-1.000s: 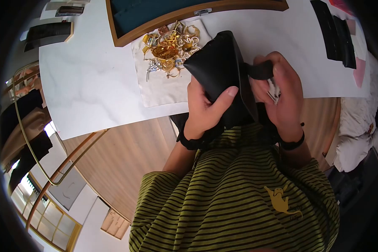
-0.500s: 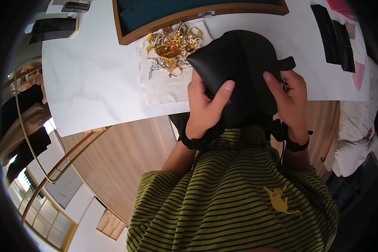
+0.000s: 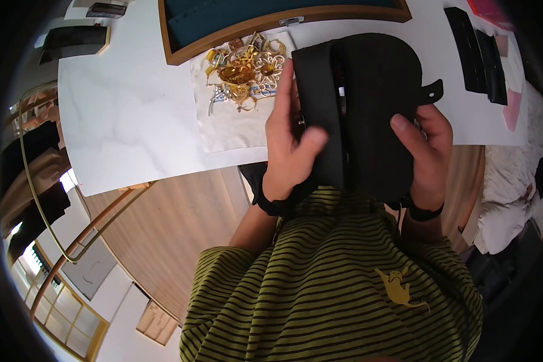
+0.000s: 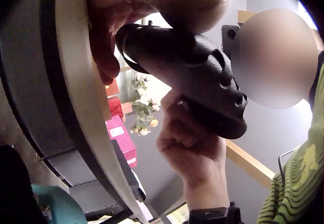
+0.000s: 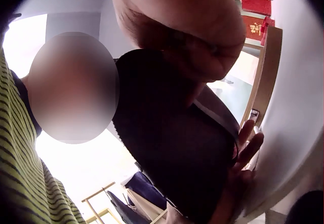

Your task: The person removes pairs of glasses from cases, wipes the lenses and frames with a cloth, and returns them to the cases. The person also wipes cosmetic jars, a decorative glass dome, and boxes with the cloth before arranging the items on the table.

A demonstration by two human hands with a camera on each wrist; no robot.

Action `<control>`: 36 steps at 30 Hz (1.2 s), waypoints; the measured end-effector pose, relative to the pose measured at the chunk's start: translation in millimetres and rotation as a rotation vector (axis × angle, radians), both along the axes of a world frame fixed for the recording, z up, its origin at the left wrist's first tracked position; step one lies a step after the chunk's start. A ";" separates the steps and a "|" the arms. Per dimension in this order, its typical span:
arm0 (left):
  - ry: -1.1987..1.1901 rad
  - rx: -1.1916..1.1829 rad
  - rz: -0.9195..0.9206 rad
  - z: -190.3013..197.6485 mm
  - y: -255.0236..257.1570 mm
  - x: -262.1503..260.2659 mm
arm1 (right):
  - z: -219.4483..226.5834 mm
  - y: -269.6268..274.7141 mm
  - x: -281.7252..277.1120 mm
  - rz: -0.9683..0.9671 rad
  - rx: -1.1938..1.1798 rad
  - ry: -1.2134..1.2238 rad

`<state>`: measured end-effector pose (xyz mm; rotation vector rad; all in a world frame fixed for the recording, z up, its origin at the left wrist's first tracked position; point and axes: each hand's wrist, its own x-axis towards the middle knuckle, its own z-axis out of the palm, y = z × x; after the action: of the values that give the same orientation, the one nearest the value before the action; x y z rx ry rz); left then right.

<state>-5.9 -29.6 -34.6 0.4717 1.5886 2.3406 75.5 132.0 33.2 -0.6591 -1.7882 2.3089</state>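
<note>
A black leather pouch (image 3: pixel 374 114), its flap folded out to the right with a tab at its edge, is held up over the table's front edge. The left hand (image 3: pixel 288 142) lies along the pouch's left side, fingers behind it and thumb raised near its front. On the right, the right hand (image 3: pixel 427 154) grips the flap, thumb on top and fingers beneath. A dark gap with something shiny inside runs down the pouch. The right wrist view shows the pouch (image 5: pixel 172 133) below the right hand (image 5: pixel 187 26). Jewelry (image 3: pixel 241 72) lies piled on a white cloth (image 3: pixel 223 133).
A wooden box (image 3: pixel 235 36) with a dark teal lining stands behind the cloth on the white table (image 3: pixel 120 120). Black cases (image 3: pixel 75 43) lie at the back left, and black strips (image 3: pixel 467 51) at the right. A clothes rack stands at the far left.
The pouch has turned and spread, so its flap faces up and a gap shows. The right hand has moved from the tab to the flap; the left thumb has lifted off the pouch's front.
</note>
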 end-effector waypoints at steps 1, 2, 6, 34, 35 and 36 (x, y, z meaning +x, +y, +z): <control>0.085 -0.050 -0.083 -0.5 -2.2 -1.6 | 1.8 -3.4 -1.5 0.004 0.052 0.031; 0.170 -0.101 -0.167 -0.6 -4.2 -2.5 | 3.2 -5.8 -2.8 0.007 0.103 0.061; 0.074 -0.170 -0.210 3.7 -8.9 -4.0 | 4.3 -5.6 -4.7 0.080 0.209 0.084; 0.385 -0.338 -0.122 0.9 -10.5 -2.9 | -2.8 -10.5 -22.0 0.405 0.627 -0.169; 0.361 -0.331 -0.127 1.3 -10.9 -2.5 | 1.5 -12.2 -24.1 0.473 0.435 -0.319; 0.338 -0.324 -0.131 1.6 -11.7 -2.2 | -2.2 -13.4 -24.7 0.476 0.434 -0.317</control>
<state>-8.0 -41.3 -33.0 0.8973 1.9724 1.9312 50.8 118.6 31.0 -0.5972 -2.7404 2.0166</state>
